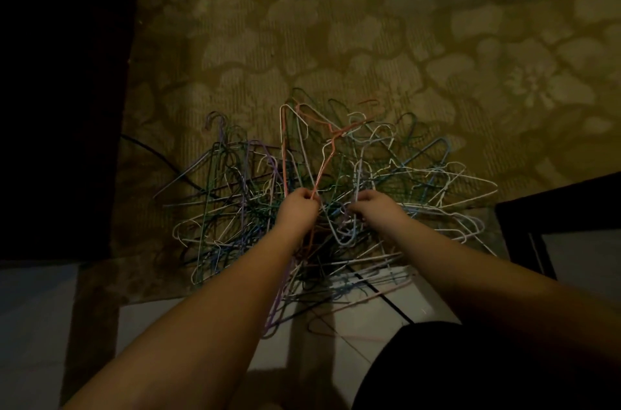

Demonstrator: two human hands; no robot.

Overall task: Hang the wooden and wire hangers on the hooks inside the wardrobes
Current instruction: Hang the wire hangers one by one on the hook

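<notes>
No text, label, brand, number or sign can be read anywhere here.

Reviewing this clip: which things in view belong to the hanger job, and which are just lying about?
Part of the job:
- pile of wire hangers, tangled on the floor
- orange hanger, gripped by the left hand
- right hand, fingers curled into the pile

Just there:
- patterned carpet
- dark cable
- dark furniture at left
- white tiles
</notes>
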